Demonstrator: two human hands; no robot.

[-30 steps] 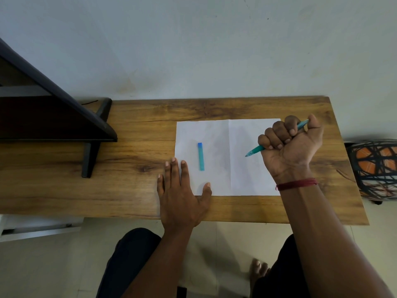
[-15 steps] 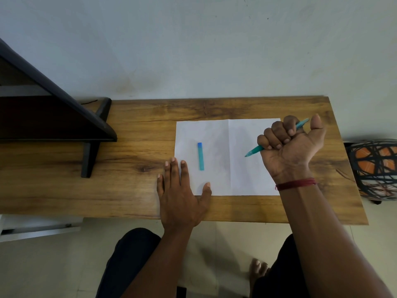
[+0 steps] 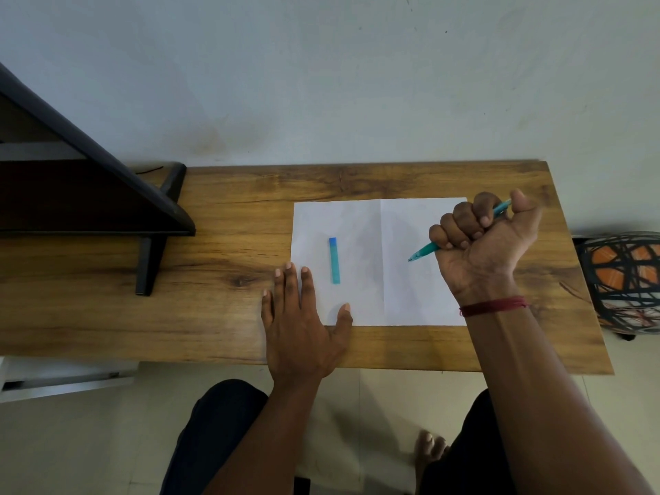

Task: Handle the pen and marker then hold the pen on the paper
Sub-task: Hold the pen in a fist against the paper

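Pen [image 3: 425, 251], teal and slim, was gripped in the right hand [image 3: 489, 244], whose fingers [image 3: 460, 216] were curled into a fist round the barrel, the thumb sticking up beside the rear end. The tip pointed down and to the left over the right half of the paper [image 3: 410, 298]; whether it touched the sheet could not be told. The white paper lay flat on the wooden surface [image 3: 232, 244], with a vertical fold line down its middle. On its left half lay the marker [image 3: 334, 260], short and teal with a blue far end, set lengthwise away from the person and apart from both hands. The left hand [image 3: 300, 334] rested palm down at the sheet's near left corner, fingers [image 3: 289, 284] straight and slightly spread, the thumb lying on the paper. A red thread band [image 3: 493, 306] circled the right wrist. A dark stand [image 3: 89, 194] stood on the left end of the surface.
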